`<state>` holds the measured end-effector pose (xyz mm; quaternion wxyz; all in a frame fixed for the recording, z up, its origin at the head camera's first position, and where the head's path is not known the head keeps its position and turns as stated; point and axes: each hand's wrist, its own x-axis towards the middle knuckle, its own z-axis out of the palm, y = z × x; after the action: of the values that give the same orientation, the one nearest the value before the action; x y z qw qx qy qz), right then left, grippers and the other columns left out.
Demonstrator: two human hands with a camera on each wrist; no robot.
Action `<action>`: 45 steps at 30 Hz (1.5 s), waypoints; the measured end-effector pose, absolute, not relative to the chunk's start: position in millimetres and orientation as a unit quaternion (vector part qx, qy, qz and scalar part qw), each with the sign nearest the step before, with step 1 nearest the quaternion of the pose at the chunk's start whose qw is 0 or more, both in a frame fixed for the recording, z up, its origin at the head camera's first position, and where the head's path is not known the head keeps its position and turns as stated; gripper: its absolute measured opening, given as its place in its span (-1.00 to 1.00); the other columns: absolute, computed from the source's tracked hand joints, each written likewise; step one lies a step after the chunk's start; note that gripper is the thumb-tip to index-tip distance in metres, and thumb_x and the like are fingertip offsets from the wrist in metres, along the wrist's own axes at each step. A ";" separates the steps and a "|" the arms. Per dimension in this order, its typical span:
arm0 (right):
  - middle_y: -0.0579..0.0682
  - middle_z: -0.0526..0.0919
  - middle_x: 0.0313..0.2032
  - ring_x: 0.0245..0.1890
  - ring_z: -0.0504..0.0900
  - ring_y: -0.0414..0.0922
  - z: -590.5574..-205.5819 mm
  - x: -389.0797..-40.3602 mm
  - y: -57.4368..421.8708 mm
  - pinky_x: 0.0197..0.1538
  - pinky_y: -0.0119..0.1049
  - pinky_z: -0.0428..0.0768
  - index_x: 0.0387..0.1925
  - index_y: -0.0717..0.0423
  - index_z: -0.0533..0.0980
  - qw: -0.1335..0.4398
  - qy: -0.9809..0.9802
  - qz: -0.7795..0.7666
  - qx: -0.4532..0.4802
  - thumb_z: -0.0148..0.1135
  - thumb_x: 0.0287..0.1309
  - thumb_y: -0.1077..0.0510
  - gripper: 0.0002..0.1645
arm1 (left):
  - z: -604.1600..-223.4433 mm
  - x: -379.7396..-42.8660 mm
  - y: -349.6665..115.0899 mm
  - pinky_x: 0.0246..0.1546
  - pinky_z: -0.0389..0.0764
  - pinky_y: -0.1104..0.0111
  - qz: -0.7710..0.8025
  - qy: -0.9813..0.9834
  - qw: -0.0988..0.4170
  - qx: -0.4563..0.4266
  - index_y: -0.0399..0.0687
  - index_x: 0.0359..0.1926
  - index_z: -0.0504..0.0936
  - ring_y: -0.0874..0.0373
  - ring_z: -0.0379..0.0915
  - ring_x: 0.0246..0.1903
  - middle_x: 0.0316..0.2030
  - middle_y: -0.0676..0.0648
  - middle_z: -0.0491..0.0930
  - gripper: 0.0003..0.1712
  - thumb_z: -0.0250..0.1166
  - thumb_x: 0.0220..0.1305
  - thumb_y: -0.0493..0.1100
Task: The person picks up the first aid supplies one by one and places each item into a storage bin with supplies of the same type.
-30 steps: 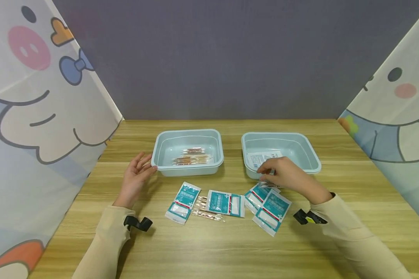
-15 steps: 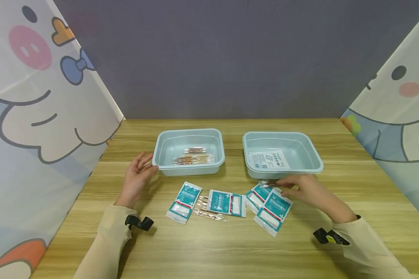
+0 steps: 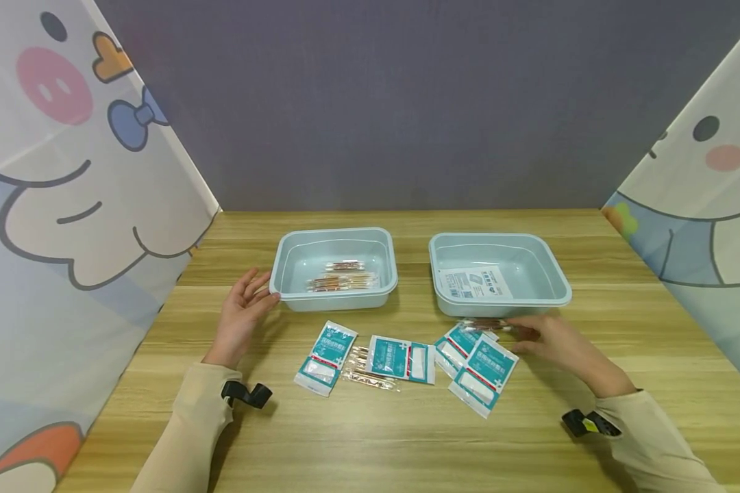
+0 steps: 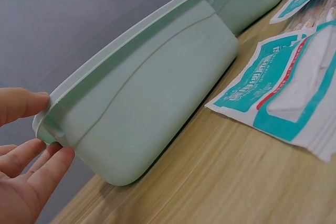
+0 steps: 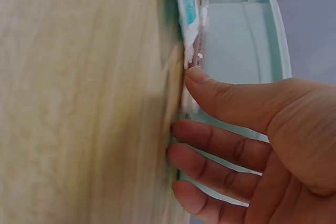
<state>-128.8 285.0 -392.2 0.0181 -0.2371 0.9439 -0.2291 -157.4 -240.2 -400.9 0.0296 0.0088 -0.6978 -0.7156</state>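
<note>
My left hand (image 3: 240, 318) holds the near left corner of the left pale blue plastic basin (image 3: 336, 301), thumb on the rim and fingers beneath it. Inside lie clear packets of brown-stemmed cotton swabs (image 3: 342, 281). By the front wall of the right basin (image 3: 506, 309), my right hand (image 3: 561, 342) pinches the right end of a cotton swab packet (image 3: 482, 324); in the right wrist view the thumb covers that end and the index finger is hidden. This packet lies over a teal-and-white dressing packet (image 3: 450, 355).
A white printed packet (image 3: 475, 282) lies in the right basin. More dressing packets (image 3: 325, 356) and swab packets (image 3: 370, 378) are spread over the wooden table (image 3: 370, 445) in front of the basins. A grey panel (image 3: 370, 103) stands behind.
My right hand has moved right and down from over the right basin's front rim to the swab packet's right end. The packet has shifted slightly right. My left hand stays on its basin.
</note>
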 end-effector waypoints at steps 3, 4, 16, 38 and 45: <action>-0.21 0.52 -0.49 -0.48 0.41 -0.29 -395.5 -129.9 285.5 -0.48 -0.35 0.45 -0.03 0.37 0.62 0.015 0.945 -0.227 -0.233 0.53 -0.02 0.24 -0.51 | -401.0 -158.0 -239.9 0.03 0.57 0.54 -0.714 -0.699 0.030 0.010 -0.28 0.55 -0.16 0.32 0.44 0.06 0.47 -0.32 0.12 -0.09 0.20 0.39 -0.42; -0.21 0.51 -0.50 -0.48 0.40 -0.29 -396.5 -130.1 285.3 -0.49 -0.35 0.44 -0.03 0.37 0.62 0.016 0.945 -0.229 -0.232 0.52 -0.01 0.25 -0.51 | -401.2 -158.2 -239.8 0.03 0.57 0.54 -0.714 -0.699 0.031 0.010 -0.29 0.55 -0.16 0.33 0.44 0.05 0.46 -0.32 0.12 -0.09 0.20 0.38 -0.43; -0.21 0.45 -0.56 -0.55 0.35 -0.32 -403.3 -130.3 281.6 -0.53 -0.38 0.40 -0.25 0.28 0.58 -0.001 0.946 -0.246 -0.210 0.51 -0.01 0.28 -0.71 | -401.9 -158.6 -239.6 0.03 0.57 0.54 -0.717 -0.696 0.033 0.010 -0.30 0.55 -0.17 0.34 0.45 0.04 0.46 -0.33 0.11 -0.09 0.18 0.37 -0.46; -0.22 0.48 -0.54 -0.52 0.37 -0.34 -403.3 -132.1 289.5 -0.51 -0.39 0.42 -0.32 0.21 0.64 0.017 0.943 -0.263 -0.203 0.49 0.04 0.25 -0.83 | -400.6 -158.8 -240.3 0.05 0.56 0.55 -0.712 -0.701 0.031 0.007 -0.29 0.55 -0.18 0.32 0.42 0.06 0.47 -0.32 0.12 -0.08 0.19 0.39 -0.42; -0.21 0.54 -0.52 -0.49 0.42 -0.32 -401.2 -130.5 291.2 -0.48 -0.38 0.46 -0.38 0.13 0.66 0.016 0.943 -0.273 -0.191 0.47 0.08 0.24 -0.90 | -400.7 -158.3 -240.2 0.04 0.56 0.55 -0.714 -0.700 0.030 0.008 -0.30 0.55 -0.19 0.32 0.43 0.05 0.46 -0.31 0.12 -0.08 0.19 0.38 -0.43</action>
<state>-130.5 291.2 -401.2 0.0165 -0.1908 0.9428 -0.2730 -158.3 -240.2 -400.7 0.0305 0.0083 -0.6997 -0.7138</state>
